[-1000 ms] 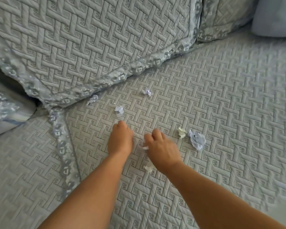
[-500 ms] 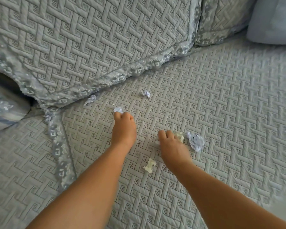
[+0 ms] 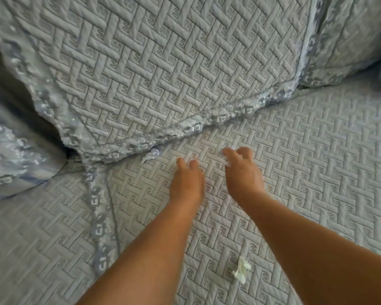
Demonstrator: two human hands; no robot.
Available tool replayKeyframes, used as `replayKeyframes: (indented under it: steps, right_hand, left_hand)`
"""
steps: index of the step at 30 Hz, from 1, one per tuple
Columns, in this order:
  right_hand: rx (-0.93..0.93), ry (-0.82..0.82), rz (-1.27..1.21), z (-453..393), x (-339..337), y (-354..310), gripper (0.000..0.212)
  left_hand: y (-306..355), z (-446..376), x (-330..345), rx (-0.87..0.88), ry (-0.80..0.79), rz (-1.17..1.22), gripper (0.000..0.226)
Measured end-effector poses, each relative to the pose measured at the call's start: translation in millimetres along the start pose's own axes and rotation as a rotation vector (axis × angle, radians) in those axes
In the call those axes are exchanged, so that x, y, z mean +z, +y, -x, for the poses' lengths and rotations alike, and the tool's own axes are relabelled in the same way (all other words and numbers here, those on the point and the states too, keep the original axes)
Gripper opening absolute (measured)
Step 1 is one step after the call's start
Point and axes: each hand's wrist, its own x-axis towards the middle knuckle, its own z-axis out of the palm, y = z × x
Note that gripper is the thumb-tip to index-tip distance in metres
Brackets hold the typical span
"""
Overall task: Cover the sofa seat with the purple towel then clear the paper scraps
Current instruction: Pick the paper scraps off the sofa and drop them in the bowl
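Observation:
The sofa seat (image 3: 317,164) lies under a pale grey-lilac quilted cover. My left hand (image 3: 186,181) rests on the seat with its fingers curled in, and the paper scrap it touched earlier is hidden inside it. My right hand (image 3: 243,172) is just to its right, pinching a white paper scrap (image 3: 226,161) between thumb and fingers. One pale blue scrap (image 3: 151,154) lies against the back cushion's trim, left of my left hand. A white crumpled scrap (image 3: 242,269) lies on the seat between my forearms.
A quilted back cushion (image 3: 163,69) with a fringed trim leans over the seat's rear edge. A second cushion (image 3: 352,38) stands at the upper right. A dark gap (image 3: 20,102) opens at the left beside another patterned cushion (image 3: 11,155).
Both hands moved forward toward the back cushion. The left hand closed over the scrap it touched. The right hand left the scraps at the right and now pinches the scrap further back.

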Motion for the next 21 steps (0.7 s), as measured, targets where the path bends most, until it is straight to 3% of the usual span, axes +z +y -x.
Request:
replayKeyframes:
  steps: [7, 13, 17, 21]
  right_hand:
    - [0.089, -0.067, 0.045, -32.1, 28.8, -11.2, 0.071]
    - [0.069, 0.007, 0.059, -42.4, 39.1, -12.0, 0.036]
    - [0.028, -0.034, -0.044, -45.3, 38.3, -27.0, 0.025]
    - [-0.134, -0.138, -0.101, -40.0, 49.9, -54.4, 0.021]
  left_hand:
    - [-14.2, -24.4, 13.8, 0.068, 0.149, -0.07, 0.035]
    - [-19.4, -34.7, 7.9, 0.102, 0.101, -0.054, 0.028]
    - [-29.0, -53.9, -15.5, -0.316, 0.31, 0.465, 0.024]
    - [-47.2, -72.7, -26.1, -0.594, 0.319, 0.612, 0.035]
